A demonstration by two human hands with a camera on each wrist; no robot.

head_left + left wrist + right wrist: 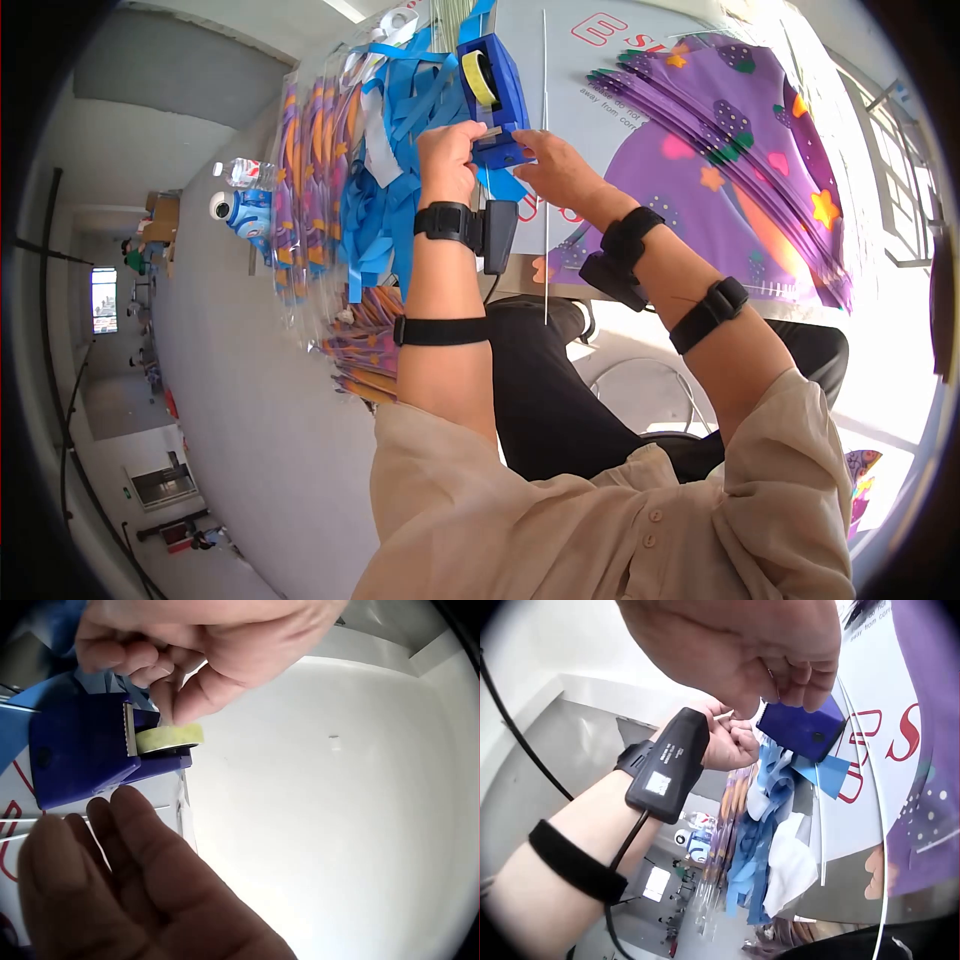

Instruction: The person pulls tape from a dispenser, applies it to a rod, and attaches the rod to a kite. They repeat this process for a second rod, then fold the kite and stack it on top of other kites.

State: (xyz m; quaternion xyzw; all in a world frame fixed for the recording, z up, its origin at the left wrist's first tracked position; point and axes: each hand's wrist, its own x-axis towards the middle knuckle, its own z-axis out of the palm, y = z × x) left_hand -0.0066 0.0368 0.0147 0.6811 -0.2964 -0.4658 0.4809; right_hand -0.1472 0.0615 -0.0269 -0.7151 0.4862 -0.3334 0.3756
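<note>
Close before the wrist cameras, the left hand point(448, 160) pinches at the clear yellowish tape point(171, 737), its thumb and forefinger together in a narrow grip, the other fingers curled in. Facing it, the right hand point(568, 178) has its fingers loosely bent and parted at the side of the dispenser; whether the fingertips press on it, I cannot tell.

Between the two sits the blue tape dispenser point(505, 95), the roll in its cradle, with a toothed metal cutter point(130, 729) at one end. It rests on the tabletop point(570, 70), whose pale grey surface is printed with red lettering. Just right of the dispenser, a long thin white rod point(545, 75) runs past the near edge.

To the left lies a tangle of blue strips point(405, 110), with a white strip point(380, 145) over them. Further left are purple-and-orange packs point(315, 150) in clear plastic, and beyond them a clear bottle point(245, 174) beside a blue-and-white container point(250, 212). On the right spreads purple printed material point(745, 175) with stars and strawberries.
</note>
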